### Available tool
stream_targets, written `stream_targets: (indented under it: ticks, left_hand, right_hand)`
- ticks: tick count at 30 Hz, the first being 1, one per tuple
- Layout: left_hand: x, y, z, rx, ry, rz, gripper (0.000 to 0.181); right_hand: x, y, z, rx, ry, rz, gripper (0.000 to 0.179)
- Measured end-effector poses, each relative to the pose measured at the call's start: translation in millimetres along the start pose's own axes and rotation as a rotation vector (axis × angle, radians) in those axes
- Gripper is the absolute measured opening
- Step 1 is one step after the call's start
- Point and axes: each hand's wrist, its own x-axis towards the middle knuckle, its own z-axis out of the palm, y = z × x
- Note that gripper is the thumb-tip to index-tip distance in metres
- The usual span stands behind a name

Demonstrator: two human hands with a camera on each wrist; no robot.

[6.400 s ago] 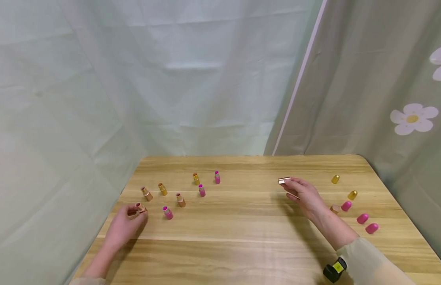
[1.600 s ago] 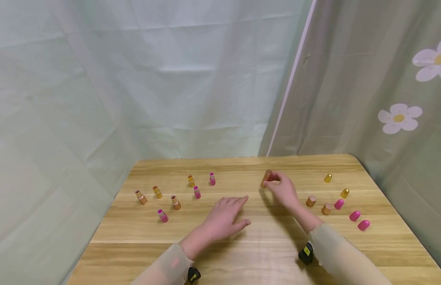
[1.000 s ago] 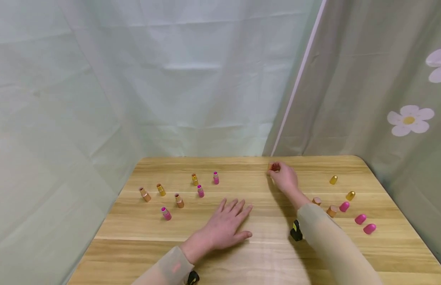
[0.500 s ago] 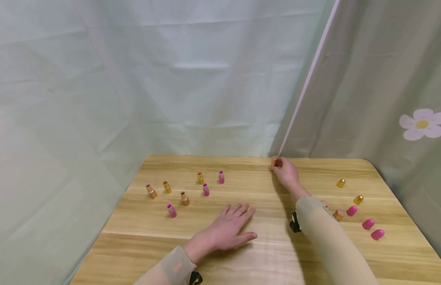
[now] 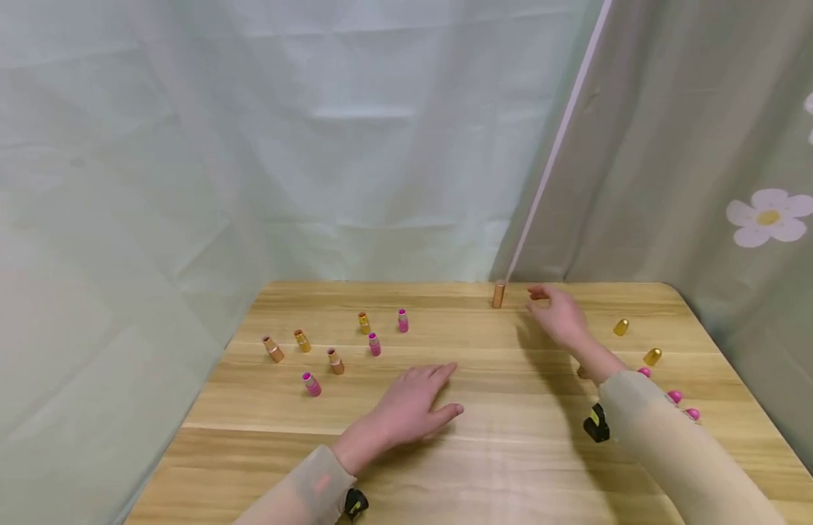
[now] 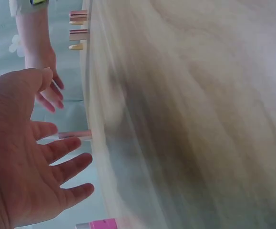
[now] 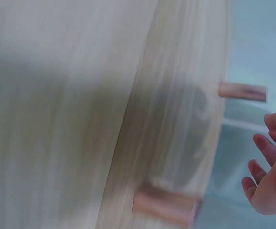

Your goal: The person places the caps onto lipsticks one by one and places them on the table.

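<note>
A capped rose-gold lipstick tube point(image 5: 499, 294) stands upright near the table's back edge. My right hand point(image 5: 560, 317) is just right of it in the air, fingers loosely bent and holding nothing. In the right wrist view the same lipstick tube point(image 7: 243, 91) shows apart from the fingertips point(image 7: 259, 138), and a blurred copper cap point(image 7: 164, 206) lies nearer the camera. My left hand point(image 5: 409, 408) stretches low over the middle of the table, palm down with thumb apart. The left wrist view shows its spread fingers point(image 6: 73, 169) with nothing between them.
Several uncapped lipstick bases stand at the left, among them a pink base point(image 5: 311, 384), a gold base point(image 5: 302, 340) and a rose-gold base point(image 5: 273, 349). At the right are gold caps point(image 5: 621, 327) and pink caps point(image 5: 674, 397), some partly behind the right sleeve. Curtains point(image 5: 380, 146) hang behind the table.
Both hands came to the middle, and the right hand took the capped lipstick tube to the back edge. It has let go and drawn back rightward; the left hand stays near the middle.
</note>
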Motion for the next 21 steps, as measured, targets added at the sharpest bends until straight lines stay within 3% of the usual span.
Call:
stream_targets:
  ticks: [5, 11, 21]
  left_hand:
    - [1.2, 0.0, -5.7, 0.015, 0.024, 0.008, 0.077]
    - [4.3, 4.2, -7.5, 0.126, 0.01, 0.077, 0.077]
    - [23.1, 28.1, -8.0, 0.179, -0.014, 0.144, 0.073]
  right_hand:
    - [-21.4, 4, -31, -0.051, 0.044, -0.038, 0.042]
    - [-53.2, 19, -56, -0.151, 0.02, -0.041, 0.046]
    - [-93.2, 40, -54, -0.386, -0.049, -0.197, 0.043]
